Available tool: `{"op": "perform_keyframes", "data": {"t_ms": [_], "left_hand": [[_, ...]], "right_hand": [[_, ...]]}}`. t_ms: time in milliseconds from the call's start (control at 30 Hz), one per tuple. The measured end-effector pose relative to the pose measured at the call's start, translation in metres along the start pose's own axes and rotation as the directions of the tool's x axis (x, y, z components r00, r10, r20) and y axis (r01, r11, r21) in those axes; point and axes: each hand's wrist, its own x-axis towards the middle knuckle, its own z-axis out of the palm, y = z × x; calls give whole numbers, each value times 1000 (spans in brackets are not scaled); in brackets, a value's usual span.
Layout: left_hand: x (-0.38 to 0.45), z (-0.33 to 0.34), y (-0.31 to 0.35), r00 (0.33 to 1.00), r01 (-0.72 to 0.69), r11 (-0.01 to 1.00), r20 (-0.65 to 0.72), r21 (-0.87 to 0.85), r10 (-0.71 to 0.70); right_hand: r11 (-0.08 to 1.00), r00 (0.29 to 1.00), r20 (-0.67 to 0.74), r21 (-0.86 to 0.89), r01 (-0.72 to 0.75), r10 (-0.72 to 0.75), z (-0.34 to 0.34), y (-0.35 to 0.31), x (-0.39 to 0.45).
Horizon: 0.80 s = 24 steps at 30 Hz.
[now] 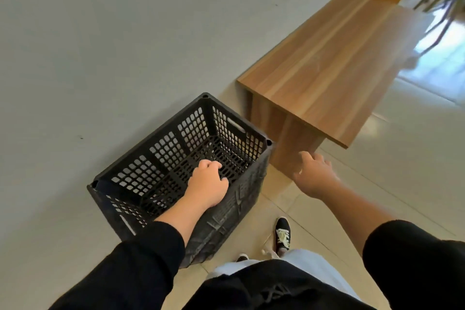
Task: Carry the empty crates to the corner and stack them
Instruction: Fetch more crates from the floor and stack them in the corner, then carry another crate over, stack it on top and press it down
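Observation:
A black perforated plastic crate (161, 151) stands empty on the floor, close against the pale wall and beside the end of a wooden bench. My left hand (207, 182) is curled over the crate's near long rim, fingers hooked inside. My right hand (313, 173) hovers to the right of the crate with fingers spread, holding nothing, just in front of the bench's end panel. Only this one crate is in view.
A long wooden bench (324, 63) runs along the wall toward the upper right. The pale wall (100, 33) fills the left side. Beige floor tiles (377, 184) spread to the right. My feet in black shoes (283, 234) stand just behind the crate.

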Motion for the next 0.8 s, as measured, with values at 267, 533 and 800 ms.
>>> {"op": "perform_keyframes", "data": {"t_ms": [267,533,800], "left_hand": [[-26,30,131,917,-396,894,46,208,396],[-87,113,297,782,-621,696,233,359,578],[-182,249,460,622,-782,482,453,395,638]], "right_hand": [[965,975,-106,197,-173,197,-6,113,-65],[886,914,-140,338,-318,381,-15,280,-143],[644,745,-40,535,-546,666,3,475,-254]]}}
